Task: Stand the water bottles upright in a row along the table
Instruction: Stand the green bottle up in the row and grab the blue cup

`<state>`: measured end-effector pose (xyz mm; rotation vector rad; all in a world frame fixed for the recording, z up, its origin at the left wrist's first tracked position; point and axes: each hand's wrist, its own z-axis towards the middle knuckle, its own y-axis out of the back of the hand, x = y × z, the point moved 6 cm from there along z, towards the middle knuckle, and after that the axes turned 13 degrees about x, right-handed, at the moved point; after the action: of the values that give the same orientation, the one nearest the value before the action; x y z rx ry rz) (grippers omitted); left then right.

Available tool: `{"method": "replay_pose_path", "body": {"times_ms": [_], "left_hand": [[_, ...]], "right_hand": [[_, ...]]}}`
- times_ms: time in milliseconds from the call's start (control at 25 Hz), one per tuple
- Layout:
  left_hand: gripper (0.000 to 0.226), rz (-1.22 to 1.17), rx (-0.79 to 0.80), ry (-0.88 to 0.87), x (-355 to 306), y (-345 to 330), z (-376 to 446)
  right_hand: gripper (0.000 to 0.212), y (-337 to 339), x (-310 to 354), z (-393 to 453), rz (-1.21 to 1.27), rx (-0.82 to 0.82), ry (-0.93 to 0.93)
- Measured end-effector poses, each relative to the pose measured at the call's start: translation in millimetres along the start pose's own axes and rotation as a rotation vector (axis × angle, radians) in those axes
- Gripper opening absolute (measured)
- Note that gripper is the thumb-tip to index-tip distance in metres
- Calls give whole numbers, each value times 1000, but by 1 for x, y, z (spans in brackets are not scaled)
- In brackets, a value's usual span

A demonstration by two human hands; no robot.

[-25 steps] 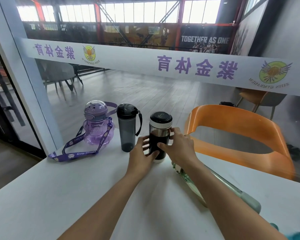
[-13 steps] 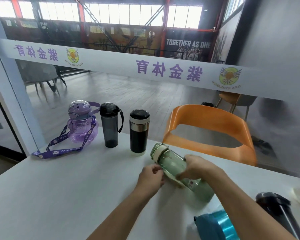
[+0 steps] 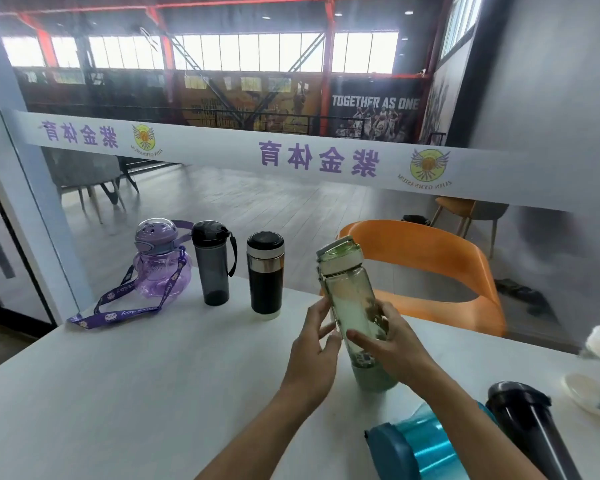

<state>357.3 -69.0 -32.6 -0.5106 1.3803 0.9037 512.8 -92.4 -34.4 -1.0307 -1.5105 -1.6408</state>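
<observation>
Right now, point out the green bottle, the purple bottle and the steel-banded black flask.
green bottle (image 3: 352, 299), head view, on its clear body above the hands.
purple bottle (image 3: 160, 271), head view, on its round body.
steel-banded black flask (image 3: 265, 289), head view, on its dark lower body.

White table (image 3: 125, 393): three upright bottles (image 3: 264, 271), two lying (image 3: 416, 448).

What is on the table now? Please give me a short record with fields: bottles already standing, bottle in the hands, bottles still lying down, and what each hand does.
standing in row: purple bottle, grey bottle, black flask, side by side near the table's far edge
in hands: green bottle, nearly upright, tilted a little, base near the table
left hand: holds the green bottle's left side
right hand: holds its right side
lying down: blue bottle, black bottle, near right
behind table: orange chair
</observation>
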Motion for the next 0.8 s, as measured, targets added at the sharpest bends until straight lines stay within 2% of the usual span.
{"method": "replay_pose_path", "body": {"times_ms": [200,280,360,480,560,720,800], "left_hand": [[57,56,93,-82,-11,-14,-1],[59,55,93,-78,-10,-12,4],[62,30,67,-75,-4,-5,9],[62,-25,54,-89,5,0,13],[63,-30,52,-109,6,0,16],[68,-33,60,-119,13,9,33],[70,-18,29,-98,19,21,42]], "right_hand": [[69,3,-8,-14,193,3,79],[74,5,-7,-7,141,20,56],[80,10,0,6,59,80,-42],[81,21,12,16,-109,102,-135],[81,22,13,18,-154,62,-113],[78,7,9,33,41,16,-3],[76,-1,12,49,64,2,23]]}}
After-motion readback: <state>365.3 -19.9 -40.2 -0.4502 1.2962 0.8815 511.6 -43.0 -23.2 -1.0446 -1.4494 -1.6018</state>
